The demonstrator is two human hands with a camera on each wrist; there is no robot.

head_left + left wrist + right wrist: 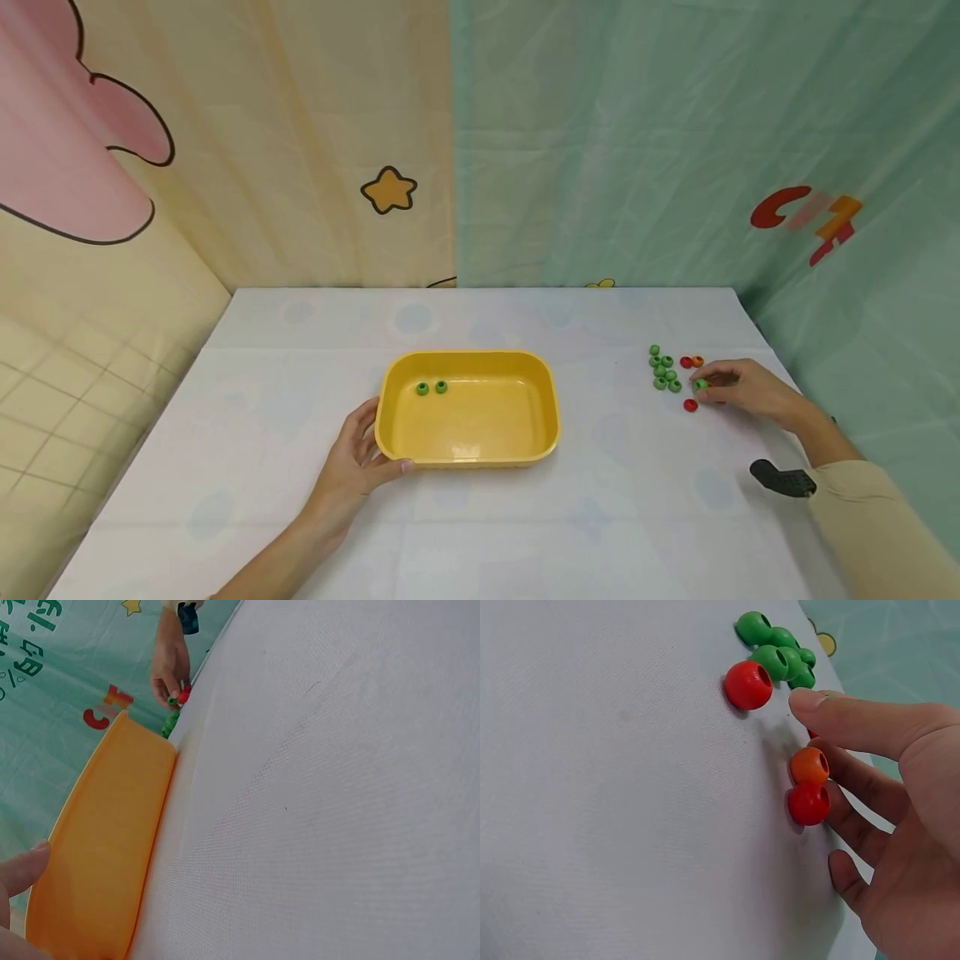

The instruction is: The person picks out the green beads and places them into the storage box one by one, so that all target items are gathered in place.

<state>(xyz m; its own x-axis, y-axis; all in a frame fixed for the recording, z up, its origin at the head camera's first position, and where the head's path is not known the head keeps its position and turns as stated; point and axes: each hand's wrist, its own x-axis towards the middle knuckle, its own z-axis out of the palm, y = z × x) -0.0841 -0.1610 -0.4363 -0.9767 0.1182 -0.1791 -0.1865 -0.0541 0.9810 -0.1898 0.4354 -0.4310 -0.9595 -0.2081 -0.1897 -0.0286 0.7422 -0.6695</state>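
Note:
My left hand (347,467) grips a yellow tray (468,462) at its left near corner, thumb on the front rim and fingers along the left side. Inside the tray, near its back left, sit two green beads (422,388). Over at the right of the table, my right hand (753,392) pinches a green bead (701,384) between thumb and fingertips. Under that hand lie an orange bead (809,766) and a red bead (808,804), side by side. Another red bead (748,685) is just beyond the thumb. In the left wrist view the thumb (26,870) presses the tray's wall.
Several green beads (660,372) are clustered left of my right hand. A red bead (686,362) and an orange bead (698,361) lie behind it. Curtains (600,142) hang along the table's back and sides. A black device (782,480) projects from the right wrist.

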